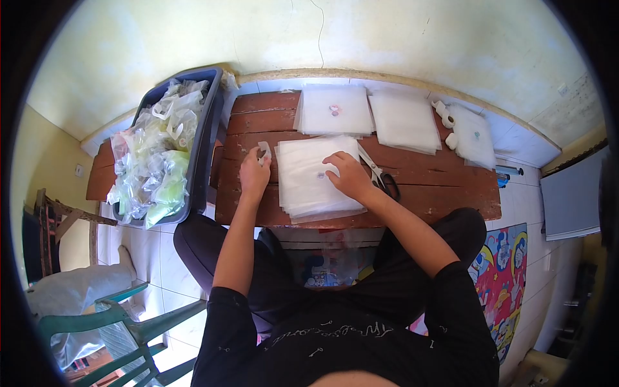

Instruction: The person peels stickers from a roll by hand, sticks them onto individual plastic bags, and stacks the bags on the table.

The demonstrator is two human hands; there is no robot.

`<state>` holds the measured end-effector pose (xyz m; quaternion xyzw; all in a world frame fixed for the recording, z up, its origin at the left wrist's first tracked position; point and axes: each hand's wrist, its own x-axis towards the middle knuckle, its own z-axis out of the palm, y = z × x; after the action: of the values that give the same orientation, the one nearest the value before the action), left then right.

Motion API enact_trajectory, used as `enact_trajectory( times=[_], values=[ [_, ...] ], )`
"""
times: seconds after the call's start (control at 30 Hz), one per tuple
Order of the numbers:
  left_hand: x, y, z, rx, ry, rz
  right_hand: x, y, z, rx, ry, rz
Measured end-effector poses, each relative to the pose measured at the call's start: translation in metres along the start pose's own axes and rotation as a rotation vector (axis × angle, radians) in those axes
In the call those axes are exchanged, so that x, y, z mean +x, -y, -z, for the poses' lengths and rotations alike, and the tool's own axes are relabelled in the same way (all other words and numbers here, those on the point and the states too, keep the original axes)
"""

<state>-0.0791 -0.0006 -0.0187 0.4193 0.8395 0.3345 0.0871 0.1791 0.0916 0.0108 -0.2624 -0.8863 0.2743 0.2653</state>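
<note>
My left hand (255, 173) is closed around a small whitish, translucent piece (265, 149) at the left of the table; its exact kind is unclear. Beside it lies a stack of clear plastic sheets or bags (303, 184), slightly fanned, with a small dark mark near its middle. My right hand (348, 175) is over the right part of this stack, thumb and fingers curved and apart, with nothing visible between them. Just right of the stack rest scissors (385, 182) with black handles, their blades pointing away from me.
Further stacks of plastic (335, 106) (403, 119) (474, 135) line the back of the brown wooden table (445, 187). Small white rolls (446, 117) sit among them. A dark bin (209, 122) heaped with plastic bags stands left. A green chair (122, 322) is lower left.
</note>
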Motion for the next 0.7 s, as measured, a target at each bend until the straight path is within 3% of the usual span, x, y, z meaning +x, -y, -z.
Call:
enact_trajectory(
  times=[0.2,0.27,0.3,0.37,0.53,0.7],
  values=[
    [-0.027,-0.037,0.002,0.168,-0.275,-0.356,-0.008,-0.006,0.003,-0.062,0.018,-0.044],
    [-0.037,-0.047,-0.003,-0.014,0.079,-0.593,-0.011,-0.006,0.005,-0.076,0.023,-0.024],
    [-0.042,-0.051,-0.006,-0.015,0.082,-0.594,-0.014,-0.006,0.005,-0.086,0.071,0.02],
    [-0.051,-0.056,-0.009,-0.095,0.608,-0.719,-0.021,-0.007,0.007,-0.097,0.121,0.059],
    [-0.056,-0.053,-0.012,-0.013,0.56,-0.829,-0.032,-0.013,0.011,-0.218,0.286,0.298],
    [-0.058,-0.052,-0.019,-0.02,0.542,-0.82,-0.035,-0.016,0.011,-0.217,0.342,0.284]
  ],
)
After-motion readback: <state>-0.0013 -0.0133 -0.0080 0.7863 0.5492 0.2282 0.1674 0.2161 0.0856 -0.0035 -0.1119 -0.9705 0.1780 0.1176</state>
